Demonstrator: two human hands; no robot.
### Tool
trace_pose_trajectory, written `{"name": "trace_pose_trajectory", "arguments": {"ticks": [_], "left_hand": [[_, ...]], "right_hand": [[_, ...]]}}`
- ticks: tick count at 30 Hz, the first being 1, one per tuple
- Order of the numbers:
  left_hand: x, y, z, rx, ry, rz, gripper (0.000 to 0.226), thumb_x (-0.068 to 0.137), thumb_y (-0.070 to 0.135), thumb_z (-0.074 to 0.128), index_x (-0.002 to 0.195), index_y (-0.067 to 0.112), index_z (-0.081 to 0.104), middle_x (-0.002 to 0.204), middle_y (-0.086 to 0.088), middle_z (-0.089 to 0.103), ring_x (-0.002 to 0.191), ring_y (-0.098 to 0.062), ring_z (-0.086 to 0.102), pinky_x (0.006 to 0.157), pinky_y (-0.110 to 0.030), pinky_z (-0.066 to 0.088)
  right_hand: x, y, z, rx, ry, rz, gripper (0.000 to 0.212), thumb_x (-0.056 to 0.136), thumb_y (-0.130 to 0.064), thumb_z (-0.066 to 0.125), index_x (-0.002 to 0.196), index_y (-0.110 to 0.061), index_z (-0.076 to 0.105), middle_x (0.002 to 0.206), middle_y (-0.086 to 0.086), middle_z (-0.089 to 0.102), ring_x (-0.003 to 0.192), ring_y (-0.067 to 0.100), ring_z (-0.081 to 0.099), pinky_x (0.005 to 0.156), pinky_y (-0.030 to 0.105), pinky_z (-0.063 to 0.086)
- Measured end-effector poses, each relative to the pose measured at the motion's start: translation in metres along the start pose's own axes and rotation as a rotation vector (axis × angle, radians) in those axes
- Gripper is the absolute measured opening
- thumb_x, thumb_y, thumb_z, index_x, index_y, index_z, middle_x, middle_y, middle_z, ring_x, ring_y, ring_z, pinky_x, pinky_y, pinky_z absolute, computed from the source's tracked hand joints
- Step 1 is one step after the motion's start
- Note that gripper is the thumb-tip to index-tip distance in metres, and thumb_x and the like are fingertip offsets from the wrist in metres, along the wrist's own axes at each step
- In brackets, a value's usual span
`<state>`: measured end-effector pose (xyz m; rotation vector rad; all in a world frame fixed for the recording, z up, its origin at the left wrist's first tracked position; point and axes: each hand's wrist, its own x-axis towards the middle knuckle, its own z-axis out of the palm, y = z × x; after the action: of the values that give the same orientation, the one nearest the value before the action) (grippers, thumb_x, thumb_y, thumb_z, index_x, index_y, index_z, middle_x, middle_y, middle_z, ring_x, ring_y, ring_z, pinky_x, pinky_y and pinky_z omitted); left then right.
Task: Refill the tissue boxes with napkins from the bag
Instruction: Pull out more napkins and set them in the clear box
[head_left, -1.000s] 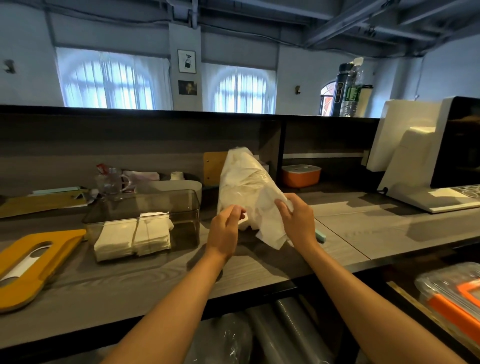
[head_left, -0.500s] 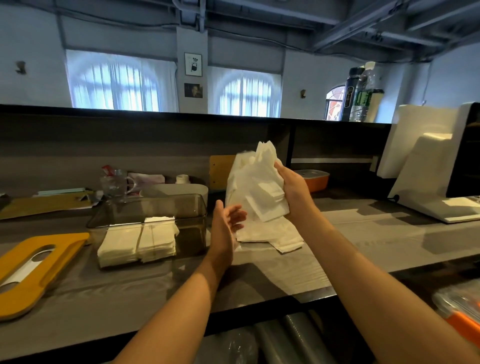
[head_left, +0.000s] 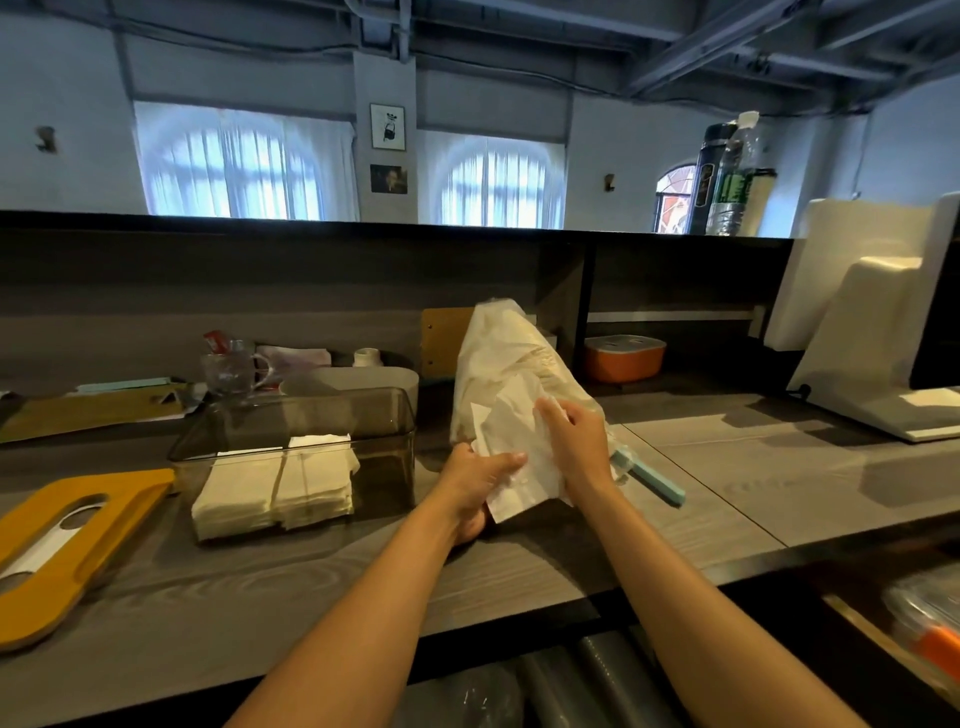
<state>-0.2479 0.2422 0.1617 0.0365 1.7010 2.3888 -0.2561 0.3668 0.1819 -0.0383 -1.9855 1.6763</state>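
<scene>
A clear plastic bag (head_left: 511, 358) stuffed with white napkins stands tilted on the grey counter, just right of the tissue box. My left hand (head_left: 475, 480) grips from below the loose napkins (head_left: 511, 486) that stick out of the bag's lower end, thumb on top. My right hand (head_left: 576, 441) holds the bag's lower right side with curled fingers. The smoky transparent tissue box (head_left: 363, 415) is lidless and holds a low stack of folded napkins (head_left: 275, 488) in its left half.
A yellow box lid (head_left: 67, 540) lies at the counter's left front. A teal clip (head_left: 652, 478) lies right of the bag. A glass mug (head_left: 231, 364), a grey container (head_left: 358, 376) and an orange box (head_left: 623, 356) stand at the back. A white terminal (head_left: 872, 332) stands at right.
Half a second ago my right hand held the napkin bundle raised and my left hand was open beside it. Now the bundle is lower and both hands hold its bottom end.
</scene>
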Motion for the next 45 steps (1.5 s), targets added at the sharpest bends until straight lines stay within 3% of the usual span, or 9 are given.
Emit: {"name": "trace_pose_trajectory", "arguments": {"ticks": [3, 6, 8, 18, 22, 28, 35, 41, 45], "left_hand": [[0.002, 0.000, -0.001, 0.025, 0.030, 0.018, 0.041, 0.084, -0.005, 0.071, 0.123, 0.000, 0.059, 0.111, -0.022, 0.070, 0.098, -0.036, 0.070, 0.082, -0.048, 0.059], [0.001, 0.001, -0.004, 0.043, 0.013, 0.018, 0.038, 0.084, -0.003, 0.071, 0.119, 0.005, 0.058, 0.112, -0.019, 0.070, 0.096, -0.031, 0.070, 0.077, -0.042, 0.060], [-0.003, 0.002, -0.004, 0.054, -0.009, 0.012, 0.031, 0.086, -0.004, 0.070, 0.114, 0.007, 0.060, 0.108, -0.018, 0.071, 0.091, -0.029, 0.071, 0.073, -0.040, 0.061], [-0.010, 0.005, -0.010, 0.020, 0.028, -0.011, 0.031, 0.088, -0.010, 0.063, 0.116, 0.002, 0.061, 0.104, -0.017, 0.070, 0.091, -0.031, 0.069, 0.076, -0.045, 0.058], [-0.012, 0.008, -0.010, 0.000, 0.059, -0.015, 0.027, 0.094, -0.007, 0.057, 0.118, 0.004, 0.058, 0.114, -0.019, 0.065, 0.103, -0.036, 0.063, 0.090, -0.053, 0.052], [-0.020, 0.016, -0.010, -0.192, -0.032, -0.128, 0.027, 0.103, 0.031, 0.047, 0.115, 0.014, 0.063, 0.100, -0.012, 0.070, 0.090, -0.030, 0.065, 0.077, -0.042, 0.053], [-0.017, 0.016, -0.013, -0.353, -0.083, -0.097, 0.052, 0.104, 0.048, 0.033, 0.117, 0.009, 0.065, 0.099, -0.019, 0.075, 0.099, -0.039, 0.065, 0.083, -0.051, 0.052], [-0.016, 0.014, -0.013, -0.300, -0.136, -0.115, 0.053, 0.098, 0.055, 0.044, 0.126, 0.014, 0.063, 0.114, -0.019, 0.071, 0.098, -0.035, 0.070, 0.078, -0.046, 0.058], [-0.008, 0.002, -0.008, -0.007, 0.008, 0.022, 0.048, 0.091, 0.020, 0.069, 0.135, 0.007, 0.052, 0.115, -0.016, 0.070, 0.097, -0.028, 0.071, 0.070, -0.037, 0.058]], "right_hand": [[-0.002, -0.008, -0.003, 0.020, -0.022, 0.074, 0.025, 0.099, -0.030, 0.054, 0.093, -0.008, 0.064, 0.085, 0.014, 0.057, 0.070, 0.016, 0.049, 0.066, 0.030, 0.040], [-0.002, -0.017, -0.007, 0.334, -0.049, 0.404, 0.061, 0.096, -0.050, 0.052, 0.146, -0.018, 0.034, 0.142, 0.010, 0.039, 0.125, 0.025, 0.042, 0.101, 0.040, 0.037], [0.001, -0.016, -0.012, 0.398, -0.084, 0.493, 0.077, 0.093, -0.054, 0.055, 0.153, -0.021, 0.020, 0.152, 0.009, 0.028, 0.138, 0.033, 0.031, 0.110, 0.047, 0.032], [-0.003, -0.006, -0.021, -0.011, 0.088, 0.126, 0.019, 0.092, -0.017, 0.062, 0.110, -0.009, 0.063, 0.103, 0.009, 0.065, 0.102, 0.027, 0.061, 0.081, 0.032, 0.050], [-0.006, -0.008, -0.029, 0.259, 0.155, 0.025, 0.010, 0.095, -0.017, 0.061, 0.103, -0.023, 0.060, 0.095, -0.004, 0.062, 0.101, 0.021, 0.062, 0.076, 0.028, 0.053], [-0.004, -0.009, -0.034, 0.644, -0.334, 0.234, 0.054, 0.077, -0.017, 0.070, 0.127, -0.006, 0.054, 0.120, 0.012, 0.056, 0.109, 0.024, 0.059, 0.072, 0.026, 0.053], [-0.001, -0.008, -0.045, 0.941, -0.230, 0.076, 0.044, 0.084, -0.019, 0.064, 0.125, -0.008, 0.057, 0.109, 0.006, 0.068, 0.101, 0.020, 0.067, 0.081, 0.026, 0.058], [-0.004, 0.005, -0.020, 0.122, -0.363, 0.083, 0.017, 0.094, -0.011, 0.058, 0.105, 0.000, 0.066, 0.096, 0.016, 0.062, 0.084, 0.025, 0.058, 0.061, 0.028, 0.047], [-0.003, 0.009, -0.019, -0.035, -0.330, 0.005, 0.010, 0.092, -0.013, 0.062, 0.099, -0.012, 0.069, 0.093, 0.011, 0.067, 0.084, 0.026, 0.063, 0.062, 0.029, 0.050]]}}
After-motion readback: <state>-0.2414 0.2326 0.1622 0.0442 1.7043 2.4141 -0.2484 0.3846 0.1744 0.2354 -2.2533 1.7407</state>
